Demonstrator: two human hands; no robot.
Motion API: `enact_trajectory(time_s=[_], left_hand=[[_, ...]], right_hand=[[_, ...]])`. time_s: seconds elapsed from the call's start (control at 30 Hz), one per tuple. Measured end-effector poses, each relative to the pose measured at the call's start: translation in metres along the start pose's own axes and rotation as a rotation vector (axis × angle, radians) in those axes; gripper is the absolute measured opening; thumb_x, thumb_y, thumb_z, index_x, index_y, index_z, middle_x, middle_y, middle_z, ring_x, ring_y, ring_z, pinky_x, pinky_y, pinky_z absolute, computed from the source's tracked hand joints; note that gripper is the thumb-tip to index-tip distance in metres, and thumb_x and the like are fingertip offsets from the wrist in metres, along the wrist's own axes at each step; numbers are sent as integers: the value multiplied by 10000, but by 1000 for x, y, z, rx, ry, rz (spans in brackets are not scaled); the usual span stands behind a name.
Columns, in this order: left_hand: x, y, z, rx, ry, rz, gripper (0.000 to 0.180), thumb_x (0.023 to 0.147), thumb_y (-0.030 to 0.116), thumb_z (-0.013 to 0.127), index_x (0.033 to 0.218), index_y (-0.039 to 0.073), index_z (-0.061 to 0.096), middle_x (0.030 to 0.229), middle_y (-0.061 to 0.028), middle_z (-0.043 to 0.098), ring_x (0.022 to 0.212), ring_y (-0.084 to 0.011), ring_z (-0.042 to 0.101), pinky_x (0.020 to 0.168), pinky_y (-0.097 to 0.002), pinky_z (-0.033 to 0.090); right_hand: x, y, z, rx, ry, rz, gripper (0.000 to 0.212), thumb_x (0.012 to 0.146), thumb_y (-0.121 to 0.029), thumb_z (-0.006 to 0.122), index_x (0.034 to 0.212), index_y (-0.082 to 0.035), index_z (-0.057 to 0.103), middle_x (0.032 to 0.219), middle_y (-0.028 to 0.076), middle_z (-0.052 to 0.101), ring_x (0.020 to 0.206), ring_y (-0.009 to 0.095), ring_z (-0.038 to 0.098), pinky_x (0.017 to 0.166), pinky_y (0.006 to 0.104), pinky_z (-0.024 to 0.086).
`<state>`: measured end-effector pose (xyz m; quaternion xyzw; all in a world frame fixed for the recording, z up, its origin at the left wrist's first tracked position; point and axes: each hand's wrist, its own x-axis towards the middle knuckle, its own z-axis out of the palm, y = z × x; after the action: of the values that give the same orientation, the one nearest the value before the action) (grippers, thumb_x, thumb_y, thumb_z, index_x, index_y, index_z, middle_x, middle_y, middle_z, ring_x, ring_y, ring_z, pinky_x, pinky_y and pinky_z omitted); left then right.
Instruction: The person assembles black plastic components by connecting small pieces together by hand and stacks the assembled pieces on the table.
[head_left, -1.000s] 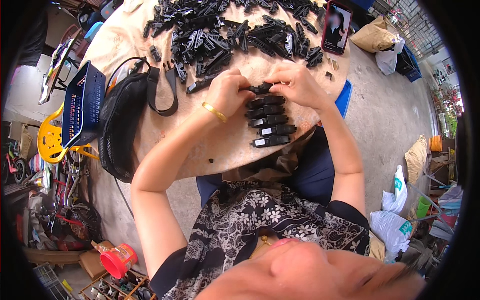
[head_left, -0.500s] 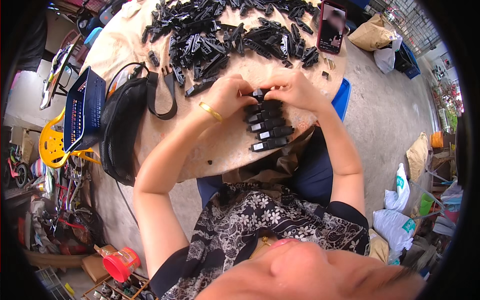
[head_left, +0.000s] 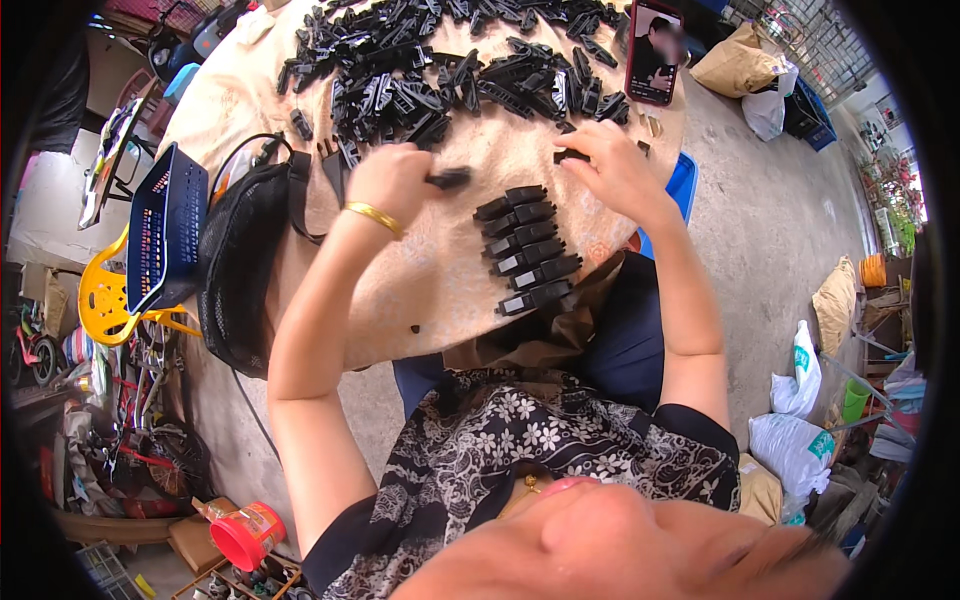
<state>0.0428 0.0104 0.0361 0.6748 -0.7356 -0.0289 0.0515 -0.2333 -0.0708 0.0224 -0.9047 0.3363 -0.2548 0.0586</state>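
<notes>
Both hands part: half a second earlier they meet at the far end of the row; now the row lies uncovered between my forearms. Take the row's middle as the clock centre, with 12 pointing away from me.

Left hand: at 10 o'clock, fingers curled in, pinching the first piece at its 9 o'clock end. Right hand: between 1 and 2 o'clock, thumb and fingers pinching the second piece, which lies at 1 o'clock, mostly hidden. Whether the second piece rests on the cloth or is lifted, I cannot tell.

Handling: each piece looks like hard plastic; judge it light, stiff and fairly smooth, with the thin end projections the likeliest to snap. Grip the solid body or a thick end between thumb and forefinger; moderate force should suffice.

Orientation: the first piece is blurred; its long axis runs roughly 9 to 3, free end toward 3. The six row pieces lie side by side, long axes just off 9–3, their 3 o'clock ends tipped slightly toward 2. The pile, at 11 to 12, points every way.
</notes>
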Motion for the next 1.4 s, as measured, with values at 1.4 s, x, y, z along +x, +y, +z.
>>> enact_trajectory(time_s=[1.4], left_hand=[[14, 12, 18, -465, 364, 101, 210, 729, 185, 754, 886, 58, 693, 842, -88, 593, 791, -238, 579, 725, -335, 481]], right_hand=[[86, 9, 38, -241, -60, 20, 194, 805, -198, 649, 989, -172, 706, 956, 97, 566, 891, 270, 621, 757, 376, 515]])
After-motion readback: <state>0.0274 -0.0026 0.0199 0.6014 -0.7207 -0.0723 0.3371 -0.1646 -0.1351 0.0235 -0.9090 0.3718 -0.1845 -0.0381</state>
